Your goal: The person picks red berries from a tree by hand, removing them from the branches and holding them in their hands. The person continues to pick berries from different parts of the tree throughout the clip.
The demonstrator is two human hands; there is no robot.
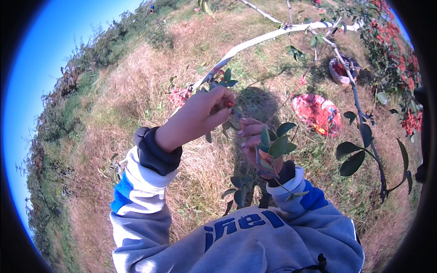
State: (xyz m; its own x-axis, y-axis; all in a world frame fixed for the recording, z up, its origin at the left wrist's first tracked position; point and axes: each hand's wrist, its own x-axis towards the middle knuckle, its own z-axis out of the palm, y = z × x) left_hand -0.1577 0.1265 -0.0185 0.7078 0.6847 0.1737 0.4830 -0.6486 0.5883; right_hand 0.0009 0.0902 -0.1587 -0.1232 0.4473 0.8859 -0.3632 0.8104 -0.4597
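My left hand (199, 116) is pinched at the fingertips around a few small red berries (229, 104), close beside a thin leafy twig. Just below and to the right, my right hand (252, 143) holds that green twig (258, 158); its leaves (278, 145) partly cover the palm and fingers. Behind my left hand, a pale, sunlit branch (245, 46) arches up to the right. A cluster of red berries (179, 96) hangs beside my left wrist, on its far side.
On the dry grass (136, 88) lies a colourful bag or sheet (336, 123) heaped with red berries. Farther off stands a round container (336, 76) with more berries. A thin branch (356, 99) hangs down at right, before a bush laden with red clusters (411, 121).
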